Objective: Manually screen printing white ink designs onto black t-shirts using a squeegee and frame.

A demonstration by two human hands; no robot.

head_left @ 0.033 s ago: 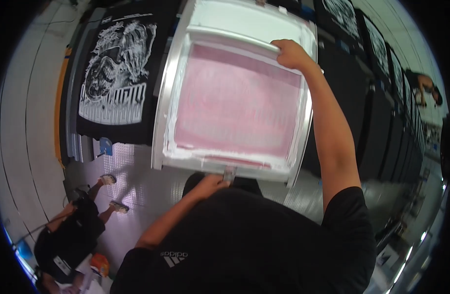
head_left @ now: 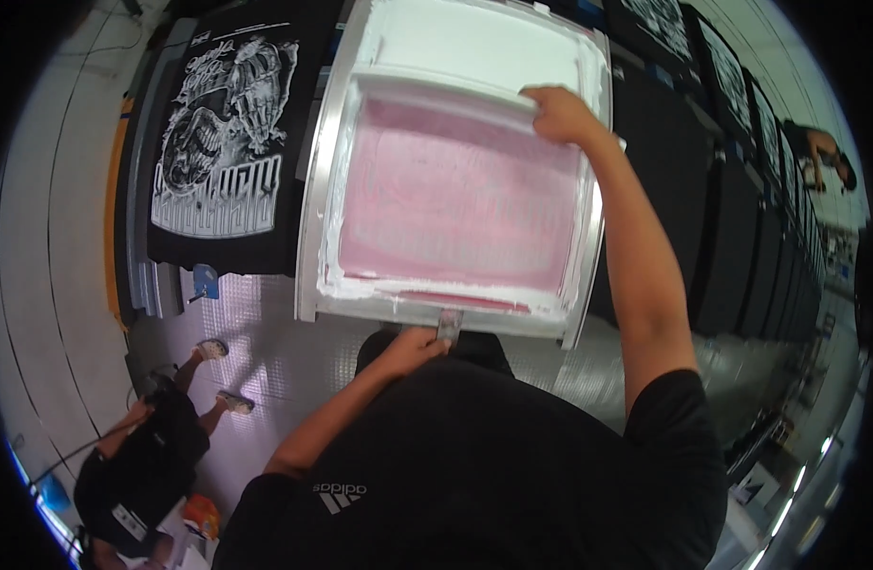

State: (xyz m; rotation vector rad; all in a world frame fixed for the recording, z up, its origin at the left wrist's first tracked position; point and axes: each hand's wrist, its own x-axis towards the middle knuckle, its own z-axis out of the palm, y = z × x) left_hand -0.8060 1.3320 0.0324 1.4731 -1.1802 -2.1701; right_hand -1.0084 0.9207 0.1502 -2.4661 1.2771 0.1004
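A metal-framed printing screen (head_left: 313, 218) lies flat in front of me, its pink mesh ringed with white ink. My right hand (head_left: 560, 114) reaches to the far side and grips the right end of a long white squeegee (head_left: 436, 90) lying across the mesh. My left hand (head_left: 413, 347) is at the near rail and holds the small metal tab (head_left: 449, 326) at its middle. Left of the screen lies a black T-shirt (head_left: 218, 142) with a white printed picture.
A row of black shirts on boards (head_left: 731, 190) runs along the right. A person in black crouches on the silvery floor (head_left: 265, 351) at lower left (head_left: 142, 456). Another person (head_left: 826, 152) is at the far right. A small blue object (head_left: 205, 280) sits by the shirt board.
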